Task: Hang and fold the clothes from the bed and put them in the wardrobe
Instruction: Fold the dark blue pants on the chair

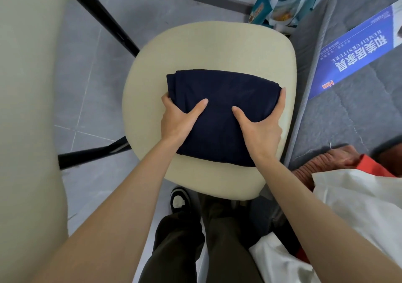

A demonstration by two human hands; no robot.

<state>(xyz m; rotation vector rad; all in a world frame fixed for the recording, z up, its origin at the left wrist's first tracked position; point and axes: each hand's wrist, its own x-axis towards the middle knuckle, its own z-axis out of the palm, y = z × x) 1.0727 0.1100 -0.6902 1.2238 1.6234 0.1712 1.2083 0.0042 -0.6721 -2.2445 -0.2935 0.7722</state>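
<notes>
A folded dark navy garment (pixel 221 93) lies on the cream seat of a chair (pixel 208 45). My left hand (pixel 179 118) grips its left edge, thumb on top and fingers tucked under the fold. My right hand (pixel 262 126) grips the right edge the same way, thumb on top and fingers wrapped round the side. On the grey bed (pixel 348 112) to the right lie a white garment (pixel 365 197) and an orange-pink knitted piece (pixel 339 158).
A cream chair back (pixel 28 108) fills the left side, with black chair legs (pixel 104 19) over the grey tiled floor. A blue printed sheet (pixel 361 49) lies on the mattress. A teal bag (pixel 282 8) sits on the floor behind the chair. My legs and shoe (pixel 180 200) stand below the seat.
</notes>
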